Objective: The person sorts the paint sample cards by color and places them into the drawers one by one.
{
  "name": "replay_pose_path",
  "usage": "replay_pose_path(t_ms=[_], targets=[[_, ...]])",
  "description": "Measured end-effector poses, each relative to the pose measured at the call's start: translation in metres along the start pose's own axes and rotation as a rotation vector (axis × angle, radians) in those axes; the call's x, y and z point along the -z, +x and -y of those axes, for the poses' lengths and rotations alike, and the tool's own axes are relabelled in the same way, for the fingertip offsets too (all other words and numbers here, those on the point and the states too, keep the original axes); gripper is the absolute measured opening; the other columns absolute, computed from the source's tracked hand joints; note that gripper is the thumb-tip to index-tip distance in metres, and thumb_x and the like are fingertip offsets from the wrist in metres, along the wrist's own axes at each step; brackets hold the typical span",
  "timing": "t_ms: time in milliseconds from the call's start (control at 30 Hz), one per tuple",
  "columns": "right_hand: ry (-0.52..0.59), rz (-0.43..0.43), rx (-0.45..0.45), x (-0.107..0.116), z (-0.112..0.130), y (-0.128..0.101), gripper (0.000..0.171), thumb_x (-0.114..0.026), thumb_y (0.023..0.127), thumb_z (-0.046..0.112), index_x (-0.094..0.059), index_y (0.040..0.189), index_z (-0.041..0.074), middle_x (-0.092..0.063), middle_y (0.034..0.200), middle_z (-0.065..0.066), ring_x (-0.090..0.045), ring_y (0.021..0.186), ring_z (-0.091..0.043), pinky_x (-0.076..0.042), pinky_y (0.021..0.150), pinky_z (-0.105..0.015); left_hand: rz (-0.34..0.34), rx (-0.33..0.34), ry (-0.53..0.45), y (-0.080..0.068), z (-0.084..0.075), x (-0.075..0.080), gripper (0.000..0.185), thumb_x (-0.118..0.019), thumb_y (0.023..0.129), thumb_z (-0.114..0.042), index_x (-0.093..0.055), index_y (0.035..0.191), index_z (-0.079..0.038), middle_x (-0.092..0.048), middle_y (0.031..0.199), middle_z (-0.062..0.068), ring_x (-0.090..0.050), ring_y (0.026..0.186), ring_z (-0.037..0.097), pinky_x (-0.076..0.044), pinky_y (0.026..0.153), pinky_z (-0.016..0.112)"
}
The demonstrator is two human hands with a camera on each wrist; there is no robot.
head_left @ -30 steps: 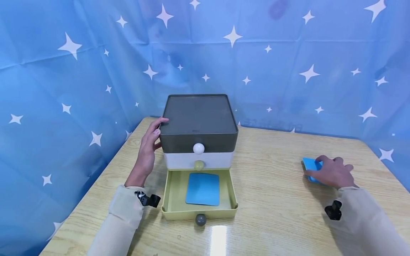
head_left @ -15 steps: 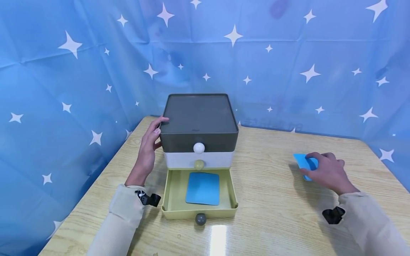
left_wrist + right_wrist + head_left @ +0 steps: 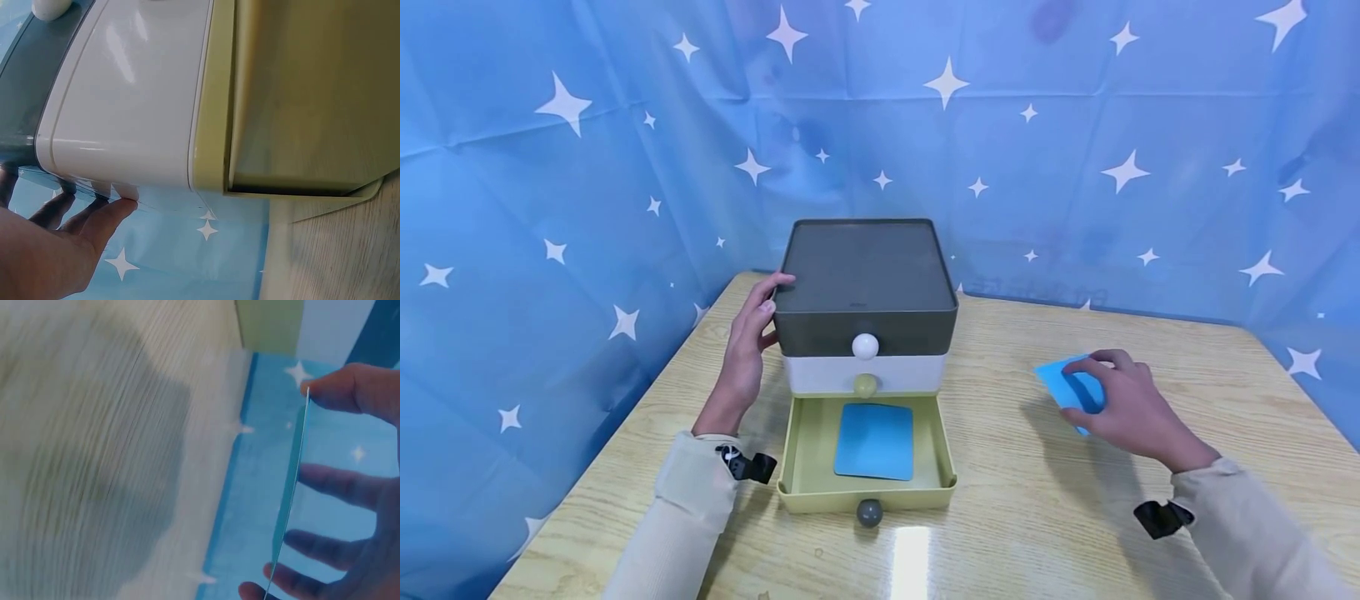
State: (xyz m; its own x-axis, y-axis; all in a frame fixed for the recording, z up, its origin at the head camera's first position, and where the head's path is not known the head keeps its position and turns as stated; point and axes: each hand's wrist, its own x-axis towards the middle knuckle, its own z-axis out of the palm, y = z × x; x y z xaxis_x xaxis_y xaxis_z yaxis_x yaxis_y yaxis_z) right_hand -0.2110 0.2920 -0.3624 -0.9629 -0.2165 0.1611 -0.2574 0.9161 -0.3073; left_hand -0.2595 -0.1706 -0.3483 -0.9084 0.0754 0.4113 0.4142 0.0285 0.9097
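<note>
On the wooden table stands a small drawer cabinet (image 3: 865, 271) with a dark grey top tier, a white middle tier and an olive-green bottom tier. Its green drawer (image 3: 820, 503) is pulled out, and a blue rounded card (image 3: 875, 442) lies flat inside. My left hand (image 3: 743, 358) rests against the cabinet's left side, fingertips touching the wall and top edge. To the right of the cabinet, my right hand (image 3: 1131, 408) holds another thin blue card (image 3: 1056, 381) by its edges above the table. In the right wrist view this card (image 3: 289, 487) appears edge-on between thumb and fingers.
The wooden tabletop (image 3: 1000, 500) extends on both sides of the cabinet. A blue curtain with white stars (image 3: 1030, 183) hangs behind and to the left. Round knobs stick out in front, including the grey one (image 3: 869, 512) on the pulled-out drawer.
My right hand has lifted the blue card off the table and carried it left toward the cabinet. The left hand, the cabinet and the card in the drawer stay in place.
</note>
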Motion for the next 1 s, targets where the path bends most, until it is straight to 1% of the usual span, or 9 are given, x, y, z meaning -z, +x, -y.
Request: replay_pose_path(t_ms=[167, 367, 567, 800, 933, 1000], targets=[[0.032, 0.008, 0.057, 0.0, 0.021, -0.003, 0.053, -0.08, 0.08, 0.028, -0.063, 0.127, 0.01, -0.044, 0.138, -0.029, -0.042, 0.115, -0.053, -0.046, 0.078, -0.061, 0.001, 0.0, -0.001, 0.0, 0.001, 0.0, 0.048, -0.032, 0.104, -0.039, -0.049, 0.144, -0.019, -0.038, 0.157, -0.006, -0.044, 0.135, 0.02, -0.033, 0.107, 0.064], [0.039, -0.005, 0.084, 0.001, 0.04, -0.007, 0.05, -0.082, 0.078, 0.027, -0.065, 0.123, 0.012, -0.047, 0.138, -0.024, -0.044, 0.114, -0.05, -0.047, 0.079, -0.059, 0.006, 0.001, 0.001, 0.0, 0.001, 0.001, 0.048, -0.033, 0.104, -0.04, -0.049, 0.144, -0.02, -0.039, 0.156, -0.006, -0.043, 0.135, 0.019, -0.032, 0.108, 0.065], [0.041, -0.008, 0.134, 0.0, 0.054, -0.01, 0.049, -0.083, 0.076, 0.027, -0.066, 0.121, 0.017, -0.047, 0.139, -0.021, -0.046, 0.116, -0.049, -0.048, 0.078, -0.058, 0.011, 0.001, 0.006, 0.001, -0.001, 0.001, 0.047, -0.033, 0.104, -0.039, -0.049, 0.144, -0.02, -0.039, 0.156, -0.006, -0.044, 0.133, 0.019, -0.033, 0.107, 0.065], [0.03, -0.019, 0.207, -0.002, 0.07, -0.012, 0.057, -0.086, 0.073, 0.028, -0.064, 0.124, 0.018, -0.051, 0.137, -0.016, -0.05, 0.115, -0.045, -0.052, 0.074, -0.053, 0.012, 0.002, 0.007, 0.001, -0.001, 0.0, 0.048, -0.033, 0.104, -0.039, -0.048, 0.144, -0.02, -0.039, 0.156, -0.005, -0.043, 0.135, 0.019, -0.032, 0.108, 0.066], [0.028, 0.003, 0.239, -0.004, 0.076, -0.012, 0.055, -0.086, 0.073, 0.027, -0.064, 0.123, 0.021, -0.052, 0.137, -0.015, -0.049, 0.117, -0.044, -0.052, 0.072, -0.049, 0.009, 0.005, 0.005, 0.001, 0.0, 0.001, 0.048, -0.033, 0.104, -0.04, -0.049, 0.144, -0.02, -0.04, 0.155, -0.005, -0.044, 0.134, 0.02, -0.032, 0.108, 0.066], [0.029, 0.014, 0.256, -0.005, 0.079, -0.013, 0.054, -0.086, 0.073, 0.027, -0.064, 0.122, 0.023, -0.053, 0.138, -0.014, -0.05, 0.118, -0.043, -0.052, 0.073, -0.048, 0.01, 0.005, 0.005, 0.001, 0.0, 0.001, 0.047, -0.033, 0.104, -0.039, -0.048, 0.144, -0.019, -0.04, 0.155, -0.004, -0.044, 0.134, 0.021, -0.032, 0.108, 0.066]])
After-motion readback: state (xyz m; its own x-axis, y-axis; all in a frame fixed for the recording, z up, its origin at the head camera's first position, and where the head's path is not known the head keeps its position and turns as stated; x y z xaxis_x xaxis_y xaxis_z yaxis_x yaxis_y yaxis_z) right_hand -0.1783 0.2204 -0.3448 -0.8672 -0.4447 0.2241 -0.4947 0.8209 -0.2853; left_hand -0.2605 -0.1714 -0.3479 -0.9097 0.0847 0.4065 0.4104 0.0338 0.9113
